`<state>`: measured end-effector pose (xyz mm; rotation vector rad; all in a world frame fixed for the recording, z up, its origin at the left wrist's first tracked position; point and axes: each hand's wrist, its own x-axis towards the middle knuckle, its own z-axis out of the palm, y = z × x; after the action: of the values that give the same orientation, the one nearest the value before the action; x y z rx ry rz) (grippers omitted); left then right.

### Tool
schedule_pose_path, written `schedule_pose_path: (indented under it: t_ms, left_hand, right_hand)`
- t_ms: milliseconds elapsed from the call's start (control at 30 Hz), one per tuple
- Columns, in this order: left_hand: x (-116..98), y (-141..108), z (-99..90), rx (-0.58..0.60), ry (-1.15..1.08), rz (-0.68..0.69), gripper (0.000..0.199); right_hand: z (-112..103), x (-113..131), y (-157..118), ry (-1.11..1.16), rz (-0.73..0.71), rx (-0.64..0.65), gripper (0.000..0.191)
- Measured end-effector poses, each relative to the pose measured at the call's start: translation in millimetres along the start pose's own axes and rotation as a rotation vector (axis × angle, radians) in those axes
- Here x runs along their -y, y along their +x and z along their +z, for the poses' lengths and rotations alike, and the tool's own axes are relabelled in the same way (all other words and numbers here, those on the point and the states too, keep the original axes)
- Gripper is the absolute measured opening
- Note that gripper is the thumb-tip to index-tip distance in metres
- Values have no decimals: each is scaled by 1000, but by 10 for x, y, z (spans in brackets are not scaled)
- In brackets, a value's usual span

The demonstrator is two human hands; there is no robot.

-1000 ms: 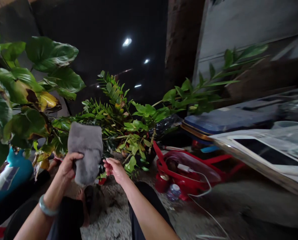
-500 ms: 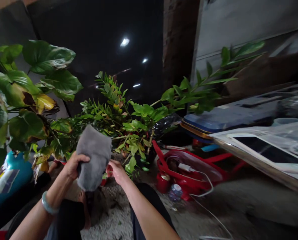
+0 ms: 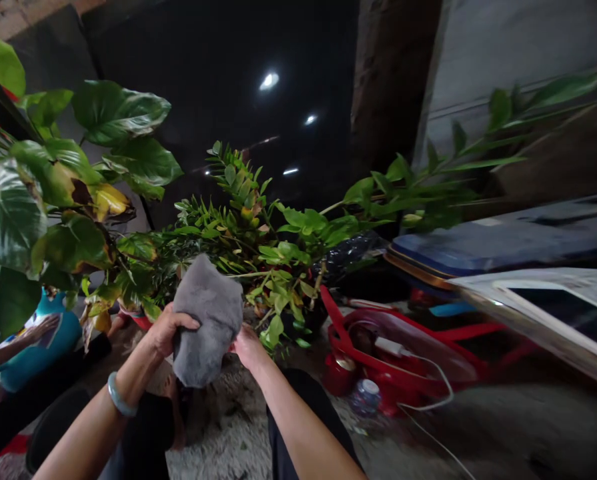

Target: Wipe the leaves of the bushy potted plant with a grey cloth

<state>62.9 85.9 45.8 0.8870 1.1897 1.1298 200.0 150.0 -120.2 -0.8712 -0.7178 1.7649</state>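
A grey, fuzzy piece of cloth (image 3: 208, 320), folded or sewn into a rounded shape, is held up in front of me. My left hand (image 3: 171, 330) grips its left side, thumb lying over the front and the other fingers hidden behind. At the lower right edge, my right hand (image 3: 247, 345) is closed with its fingertips tucked at or behind the cloth, so their exact hold is hidden. A pale bangle (image 3: 121, 395) circles my left wrist.
Leafy plants (image 3: 288, 240) stand just beyond the cloth. To the right are a red plastic chair (image 3: 403, 373) holding a white charger with a cable, a small bottle (image 3: 365, 397) and a cluttered table edge (image 3: 543, 340). At far left, another person's hand (image 3: 41, 330) rests on a turquoise object.
The scene has shifted rightward in view as my head turned left. My right hand's fingers are now more hidden at the cloth's edge. Another person's hand has come into view at left.
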Motion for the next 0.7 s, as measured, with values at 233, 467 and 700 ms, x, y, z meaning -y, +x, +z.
schedule_pose_path:
  t_ms: [233, 467, 700]
  left_hand:
    - [59, 343, -83, -163, -36, 171, 37]
    - [200, 152, -234, -177, 6, 145, 34]
    - [-244, 623, 105, -325, -43, 437, 34]
  right_hand:
    - [55, 37, -24, 30, 63, -20, 20]
    - [25, 55, -42, -6, 110, -11, 16]
    - [104, 84, -53, 29, 71, -34, 18]
